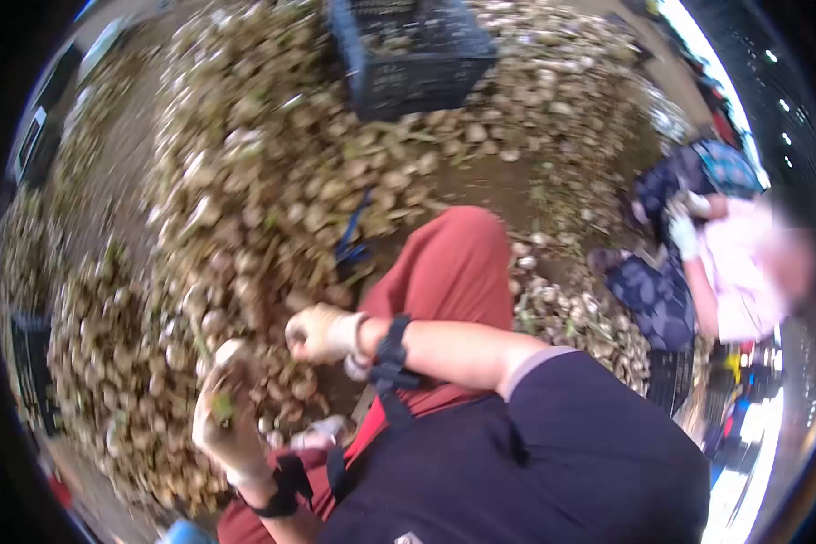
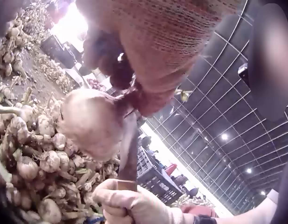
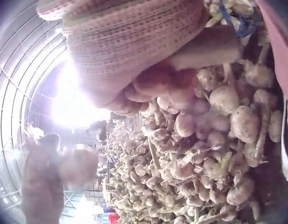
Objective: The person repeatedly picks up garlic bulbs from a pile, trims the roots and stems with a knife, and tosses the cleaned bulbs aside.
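A gloved left hand (image 1: 227,417) (image 2: 158,51) pinches the stem of a garlic bulb (image 2: 90,122), which hangs out from the fingers. The gloved right hand (image 1: 322,334) (image 2: 137,203) is curled round the handle (image 2: 126,185) of a knife. In the left wrist view the knife's blade (image 2: 129,151) points up toward the stem, beside the bulb; whether it touches is unclear. The right wrist view shows the right hand (image 3: 134,51) close up with the handle (image 3: 204,49) in it, and the left hand (image 3: 41,186) blurred, with the bulb (image 3: 78,167) apart from it.
Heaps of garlic (image 1: 245,181) cover the ground ahead and to the left. A dark crate (image 1: 417,82) stands at the top of the head view. A blue strap (image 1: 352,240) lies on the garlic near the knee. Another person (image 1: 734,254) sits at the right.
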`<state>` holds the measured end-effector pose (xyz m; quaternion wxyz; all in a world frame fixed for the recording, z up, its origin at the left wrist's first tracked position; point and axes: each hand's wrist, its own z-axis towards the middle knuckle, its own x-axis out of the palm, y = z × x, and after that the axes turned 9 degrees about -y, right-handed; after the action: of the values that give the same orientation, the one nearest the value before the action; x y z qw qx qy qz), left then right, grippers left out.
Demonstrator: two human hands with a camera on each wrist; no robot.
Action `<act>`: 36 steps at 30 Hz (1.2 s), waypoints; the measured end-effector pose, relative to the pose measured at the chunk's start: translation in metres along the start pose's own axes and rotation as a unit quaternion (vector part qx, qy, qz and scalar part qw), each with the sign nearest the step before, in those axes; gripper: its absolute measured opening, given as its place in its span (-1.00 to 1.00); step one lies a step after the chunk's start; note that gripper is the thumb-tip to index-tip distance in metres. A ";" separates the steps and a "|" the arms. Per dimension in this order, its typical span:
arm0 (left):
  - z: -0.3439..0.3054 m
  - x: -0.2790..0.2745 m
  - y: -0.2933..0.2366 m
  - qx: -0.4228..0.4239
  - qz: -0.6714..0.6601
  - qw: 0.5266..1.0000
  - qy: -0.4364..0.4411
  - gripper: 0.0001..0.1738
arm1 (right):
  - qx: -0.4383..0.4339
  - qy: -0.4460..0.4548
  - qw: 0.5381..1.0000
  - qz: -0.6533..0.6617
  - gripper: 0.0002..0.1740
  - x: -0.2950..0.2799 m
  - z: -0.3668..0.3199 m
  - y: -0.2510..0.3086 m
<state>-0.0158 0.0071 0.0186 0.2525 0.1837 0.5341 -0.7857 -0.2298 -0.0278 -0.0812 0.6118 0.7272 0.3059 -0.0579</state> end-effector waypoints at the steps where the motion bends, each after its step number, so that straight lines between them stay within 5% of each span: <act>1: -0.007 0.005 0.010 -0.058 -0.080 0.994 -0.054 -0.57 | 0.116 0.083 0.988 0.061 -0.81 -0.012 -0.008 0.022; 3: -0.007 -0.002 -0.011 -0.228 -0.199 0.953 -0.015 -0.54 | 0.061 0.122 0.985 0.109 -0.79 -0.012 -0.014 0.026; 5: -0.010 0.005 -0.025 -0.183 -0.359 0.915 -0.016 -0.46 | 0.032 0.089 0.982 0.166 -0.83 -0.003 -0.012 0.017; 7: -0.015 0.004 -0.013 -0.272 -0.227 0.935 0.018 -0.50 | -0.031 0.086 0.974 0.206 -0.83 -0.008 -0.008 0.018; 8: -0.019 0.007 -0.010 -0.318 -0.285 0.904 0.018 -0.48 | -0.071 0.057 0.990 0.106 -0.80 -0.007 -0.006 0.020; 11: -0.016 0.011 -0.016 -0.284 -0.309 0.907 0.028 -0.38 | -0.157 0.001 0.987 0.034 -0.76 -0.015 -0.015 0.028; 13: -0.014 0.011 -0.035 -0.377 -0.327 0.866 0.002 -0.35 | -0.176 -0.004 0.984 0.006 -0.75 -0.016 -0.018 0.028; 15: -0.015 0.005 -0.023 -0.359 -0.325 0.870 0.088 -0.44 | -0.206 -0.025 0.978 -0.033 -0.75 -0.020 -0.017 0.030; 17: -0.014 0.005 -0.028 -0.399 -0.389 0.827 0.077 -0.56 | -0.187 -0.037 0.979 -0.067 -0.74 -0.027 -0.017 0.039; 19: -0.014 0.015 -0.022 -0.356 -0.274 0.892 0.049 -0.62 | -0.186 -0.053 0.980 -0.036 -0.69 -0.031 -0.021 0.048; 20: -0.014 0.014 -0.028 -0.323 -0.293 0.899 0.029 -0.69 | -0.213 -0.044 0.976 -0.031 -0.68 -0.033 -0.023 0.052; 21: -0.028 0.012 -0.005 -0.395 -0.324 0.858 0.048 -0.67 | -0.239 -0.036 0.970 -0.028 -0.66 -0.033 -0.024 0.056; 22: -0.027 0.008 0.000 -0.199 -0.096 0.972 0.080 -0.63 | -0.250 -0.037 0.967 -0.028 -0.64 -0.033 -0.026 0.062; 23: -0.026 0.007 0.003 0.014 0.141 0.984 0.112 -0.59 | -0.251 -0.029 0.967 -0.026 -0.64 -0.031 -0.025 0.063; 27: -0.027 0.008 -0.004 -0.035 0.093 0.990 0.096 -0.52 | -0.246 -0.014 0.968 -0.045 -0.65 -0.027 -0.025 0.064; 29: -0.029 0.009 -0.010 -0.257 -0.139 0.950 0.109 -0.55 | -0.256 -0.014 0.965 -0.059 -0.67 -0.024 -0.023 0.059; 32: -0.039 0.012 -0.004 -0.368 -0.273 0.886 0.075 -0.51 | -0.260 -0.017 0.964 -0.049 -0.70 -0.016 -0.019 0.048; 33: -0.040 0.011 -0.003 -0.369 -0.274 0.885 0.077 -0.51 | -0.266 -0.027 0.963 -0.045 -0.70 -0.014 -0.017 0.043; 35: -0.038 0.010 -0.001 -0.108 -0.112 0.978 0.140 -0.50 | -0.273 -0.021 0.960 -0.050 -0.73 -0.013 -0.011 0.034; 36: -0.037 0.013 -0.003 -0.087 -0.097 0.980 0.150 -0.51 | -0.292 -0.024 0.956 -0.028 -0.75 -0.011 -0.008 0.029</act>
<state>-0.0272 0.0398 0.0002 0.1075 0.2240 0.6472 -0.7207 -0.2255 -0.0262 -0.0493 0.8029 0.5058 0.3154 -0.0006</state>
